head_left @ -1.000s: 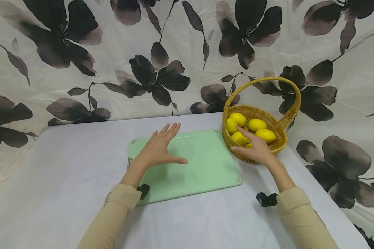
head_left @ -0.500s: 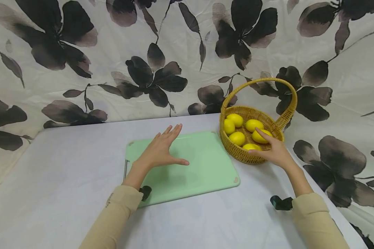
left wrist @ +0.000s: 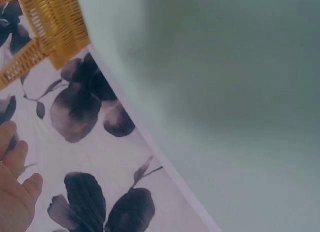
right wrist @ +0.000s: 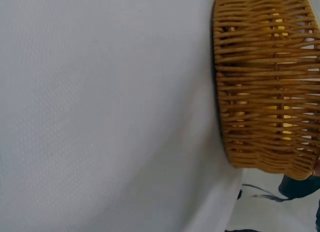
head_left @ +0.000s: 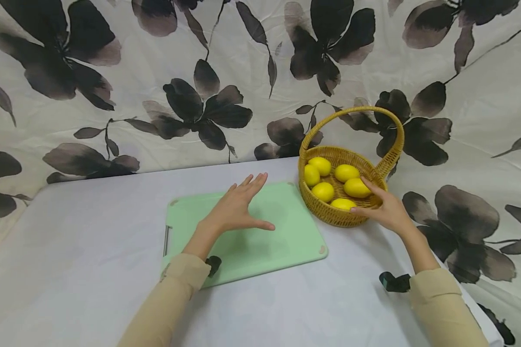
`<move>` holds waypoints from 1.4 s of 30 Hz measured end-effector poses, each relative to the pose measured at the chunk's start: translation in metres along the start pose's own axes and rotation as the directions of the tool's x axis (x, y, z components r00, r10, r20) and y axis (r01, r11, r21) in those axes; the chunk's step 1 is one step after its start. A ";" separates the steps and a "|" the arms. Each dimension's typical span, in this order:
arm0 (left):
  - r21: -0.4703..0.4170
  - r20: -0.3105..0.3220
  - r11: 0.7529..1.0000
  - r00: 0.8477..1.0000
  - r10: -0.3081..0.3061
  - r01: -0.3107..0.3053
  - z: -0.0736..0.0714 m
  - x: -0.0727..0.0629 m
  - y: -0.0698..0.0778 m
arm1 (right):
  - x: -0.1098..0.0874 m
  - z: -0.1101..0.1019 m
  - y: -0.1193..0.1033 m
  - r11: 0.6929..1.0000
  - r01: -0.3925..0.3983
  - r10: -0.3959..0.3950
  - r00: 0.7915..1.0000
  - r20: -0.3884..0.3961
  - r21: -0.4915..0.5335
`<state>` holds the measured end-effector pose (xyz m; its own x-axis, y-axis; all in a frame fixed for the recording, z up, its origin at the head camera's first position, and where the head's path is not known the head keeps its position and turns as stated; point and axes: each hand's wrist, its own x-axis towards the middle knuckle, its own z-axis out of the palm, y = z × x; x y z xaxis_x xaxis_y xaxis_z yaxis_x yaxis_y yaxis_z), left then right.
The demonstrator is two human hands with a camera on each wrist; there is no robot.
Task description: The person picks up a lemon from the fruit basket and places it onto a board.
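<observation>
— Since the earliest frame, the right hand (head_left: 387, 210) has shifted rightward across the round, arch-handled golden wicker basket (head_left: 330, 215) to its near right rim.
— Position and contents of the basket?
— Upright on the white-clothed table (head_left: 91, 241), just beside the right end of the pale green rectangular board (head_left: 286, 236). Six oval yellow lemons (head_left: 323, 192) are visible inside.
— Condition of that hand?
— Thumb and index finger spread wide; contact with lemon or wicker cannot be determined.
— And the left hand (head_left: 239, 212)?
— Spread wide, thumb well apart, above the board.
— Surroundings?
— Rolled beige sleeves (head_left: 447, 308); small black devices (head_left: 395, 283) at both wrists; behind, off-white fabric printed with dark flowers (head_left: 260, 120).
</observation>
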<state>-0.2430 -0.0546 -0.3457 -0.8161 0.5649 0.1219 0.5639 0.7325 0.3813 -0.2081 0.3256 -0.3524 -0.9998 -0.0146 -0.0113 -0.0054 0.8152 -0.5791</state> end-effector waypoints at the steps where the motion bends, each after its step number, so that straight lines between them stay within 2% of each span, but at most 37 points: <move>1: 0.002 0.004 1.000 1.000 0.008 -0.008 0.001 0.002 0.002 | 0.000 0.000 0.001 1.000 -0.005 0.005 1.000 -0.001 -0.001; 12: 0.013 0.037 0.997 0.997 0.071 -0.072 0.010 0.026 0.021 | 0.000 0.001 0.022 1.000 -0.024 0.025 0.998 -0.052 0.019; 19: -0.004 0.066 0.996 0.994 0.089 -0.089 0.014 0.033 0.031 | 0.001 0.007 0.027 1.000 -0.010 0.012 0.998 -0.059 0.025; 26: -0.007 0.061 0.995 0.994 0.095 -0.095 0.014 0.035 0.036 | 0.002 0.010 0.026 0.995 -0.100 0.101 0.993 -0.061 0.012; 33: 0.000 0.059 0.995 0.993 0.102 -0.102 0.015 0.037 0.036 | -0.001 0.015 0.025 0.979 -0.193 0.198 0.976 -0.086 0.061; 42: -0.014 0.053 0.991 0.990 0.132 -0.132 0.019 0.047 0.045 | -0.003 0.024 0.025 0.966 -0.215 0.235 0.962 -0.141 0.141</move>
<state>-0.2541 0.0121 -0.3406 -0.7265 0.6762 0.1222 0.6647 0.6464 0.3746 -0.2051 0.3320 -0.3867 -0.9654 0.2589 -0.0322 0.2125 0.7089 -0.6725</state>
